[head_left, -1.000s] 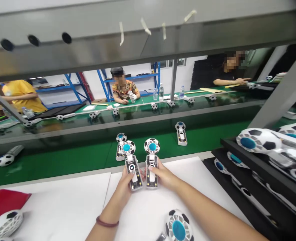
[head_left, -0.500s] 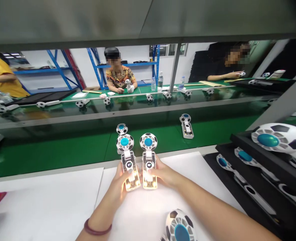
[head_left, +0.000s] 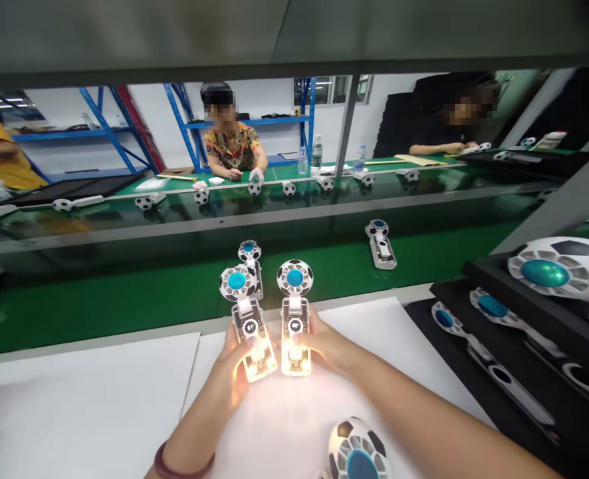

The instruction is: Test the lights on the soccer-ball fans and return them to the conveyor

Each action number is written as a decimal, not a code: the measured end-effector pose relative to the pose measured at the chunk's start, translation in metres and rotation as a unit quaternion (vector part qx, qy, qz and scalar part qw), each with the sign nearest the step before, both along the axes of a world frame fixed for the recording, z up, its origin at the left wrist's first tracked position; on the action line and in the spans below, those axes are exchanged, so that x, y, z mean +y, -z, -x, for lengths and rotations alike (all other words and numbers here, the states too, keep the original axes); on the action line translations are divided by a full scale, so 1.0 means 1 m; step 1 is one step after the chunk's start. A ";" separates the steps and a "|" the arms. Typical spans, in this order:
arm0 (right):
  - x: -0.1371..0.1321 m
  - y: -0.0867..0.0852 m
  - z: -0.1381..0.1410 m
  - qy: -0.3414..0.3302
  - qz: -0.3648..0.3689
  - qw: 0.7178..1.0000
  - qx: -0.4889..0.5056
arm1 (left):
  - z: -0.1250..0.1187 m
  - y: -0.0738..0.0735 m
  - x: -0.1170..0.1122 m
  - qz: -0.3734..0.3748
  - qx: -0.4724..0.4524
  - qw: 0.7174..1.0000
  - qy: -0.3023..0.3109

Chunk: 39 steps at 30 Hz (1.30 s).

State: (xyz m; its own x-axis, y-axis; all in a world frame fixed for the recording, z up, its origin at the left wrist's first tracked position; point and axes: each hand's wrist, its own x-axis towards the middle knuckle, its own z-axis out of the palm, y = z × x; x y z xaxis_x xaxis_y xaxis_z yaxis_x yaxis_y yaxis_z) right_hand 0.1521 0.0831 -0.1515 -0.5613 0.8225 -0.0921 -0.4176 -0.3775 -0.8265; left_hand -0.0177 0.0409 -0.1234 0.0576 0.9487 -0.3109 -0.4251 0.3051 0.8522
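My left hand (head_left: 233,366) is wrapped round a handheld fan (head_left: 237,285) with a football-patterned head, a blue centre and a see-through handle. The thumb rests on the handle below a small round lit display. A matching fan (head_left: 295,278) stands upright in my right hand (head_left: 324,342), its thumb likewise on the front of the handle. Both handles glow with warm light at their lower ends. Side by side, the two fans are slightly apart, the left one tilted left. Nearer me, another football-patterned fan (head_left: 358,449) lies on the white sheet (head_left: 125,399), partly cut off.
On the green conveyor belt (head_left: 314,259) lie two fans, one (head_left: 381,245) to the right and one (head_left: 249,251) behind my left one. Black trays (head_left: 454,372) with fans are stacked at right. Across the line, people (head_left: 235,146) sit by a row of fans.
The left fan has shifted slightly left and tilts more. Both handles glow brighter. Fans on the belt have moved right. The co-worker opposite has lowered a fan to the row.
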 end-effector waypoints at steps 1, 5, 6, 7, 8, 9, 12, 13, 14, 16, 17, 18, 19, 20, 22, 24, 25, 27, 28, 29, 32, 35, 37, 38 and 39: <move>0.000 0.000 0.000 0.002 0.002 1.000 0.000 | 0.000 0.001 0.000 0.001 -0.002 1.000 0.001; 0.000 0.001 -0.001 0.001 0.013 1.000 0.001 | 0.001 0.004 0.001 -0.011 -0.015 1.000 0.000; 0.000 0.001 -0.001 -0.002 0.013 1.000 0.002 | 0.001 0.004 0.001 -0.013 -0.016 1.000 0.000; 0.000 0.001 -0.001 -0.005 0.012 1.000 0.004 | 0.001 0.004 0.001 -0.015 -0.017 1.000 -0.001; 0.000 0.001 -0.001 -0.007 0.010 1.000 0.009 | 0.001 0.004 0.001 -0.018 -0.019 1.000 -0.001; 0.000 0.000 -0.001 -0.009 0.010 1.000 0.015 | 0.000 0.004 0.000 -0.021 -0.021 1.000 -0.002; -0.001 -0.002 -0.002 -0.008 0.013 1.000 0.020 | -0.001 0.004 0.000 -0.021 -0.013 1.000 -0.008; 0.000 -0.002 -0.002 -0.006 0.016 1.000 0.017 | -0.001 0.003 -0.001 -0.023 -0.010 1.000 -0.008; 0.000 -0.003 -0.002 -0.003 0.017 1.000 0.015 | -0.002 0.003 -0.001 -0.028 -0.010 1.000 -0.007; 0.000 -0.003 -0.002 0.003 0.017 1.000 0.011 | -0.002 0.004 -0.001 -0.037 -0.014 0.999 -0.004; 0.000 -0.003 -0.002 0.005 0.018 1.000 0.006 | -0.002 0.004 -0.001 -0.039 -0.011 0.999 -0.001; 0.000 -0.002 -0.002 0.006 0.017 1.000 0.001 | -0.002 0.004 -0.001 -0.040 -0.006 0.999 0.003; 0.001 -0.002 -0.002 0.005 0.015 1.000 -0.002 | -0.001 0.005 -0.001 -0.043 -0.001 0.999 0.006; 0.001 -0.001 -0.002 0.003 0.011 1.000 0.000 | -0.001 0.005 -0.001 -0.050 0.002 0.999 0.011; 0.002 0.001 -0.003 -0.008 0.003 1.000 0.014 | 0.001 0.006 -0.001 -0.067 -0.003 0.998 0.022; 0.002 0.004 -0.004 -0.020 -0.004 0.999 0.024 | 0.002 0.006 -0.001 -0.075 -0.010 0.997 0.028; 0.003 0.006 -0.004 -0.025 -0.006 0.999 0.023 | 0.002 0.006 -0.001 -0.073 -0.009 0.997 0.030; 0.003 0.008 -0.005 -0.028 -0.015 0.999 0.010 | 0.003 0.006 -0.001 -0.069 -0.005 0.997 0.035; 0.003 0.009 -0.005 -0.027 -0.018 0.999 0.001 | 0.003 0.006 -0.001 -0.068 -0.002 0.997 0.039; 0.003 0.009 -0.005 -0.025 -0.020 0.999 -0.008 | 0.003 0.006 -0.001 -0.067 0.000 0.997 0.042; 0.003 0.008 -0.005 -0.023 -0.016 0.999 -0.022 | 0.003 0.005 -0.001 -0.069 0.003 0.997 0.045; 0.003 0.005 -0.005 -0.023 -0.014 0.999 -0.021 | 0.003 0.005 -0.001 -0.071 0.009 0.996 0.051; 0.003 0.002 -0.005 -0.024 -0.014 0.999 -0.022 | 0.003 0.005 -0.002 -0.073 0.013 0.996 0.056; 0.003 0.002 -0.005 -0.026 -0.014 0.999 -0.023 | 0.003 0.005 -0.002 -0.074 0.015 0.996 0.057; 0.002 0.001 -0.005 -0.027 -0.012 0.999 -0.024 | 0.003 0.006 -0.002 -0.074 0.017 0.995 0.057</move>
State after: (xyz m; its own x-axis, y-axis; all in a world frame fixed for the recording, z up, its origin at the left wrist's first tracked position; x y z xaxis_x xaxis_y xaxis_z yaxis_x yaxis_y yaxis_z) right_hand 0.1572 0.0855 -0.1523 -0.6011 0.7929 -0.1001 -0.3568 -0.3782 -0.8542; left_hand -0.0210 0.0389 -0.1292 0.1595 0.9723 -0.1711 -0.3656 0.2191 0.9046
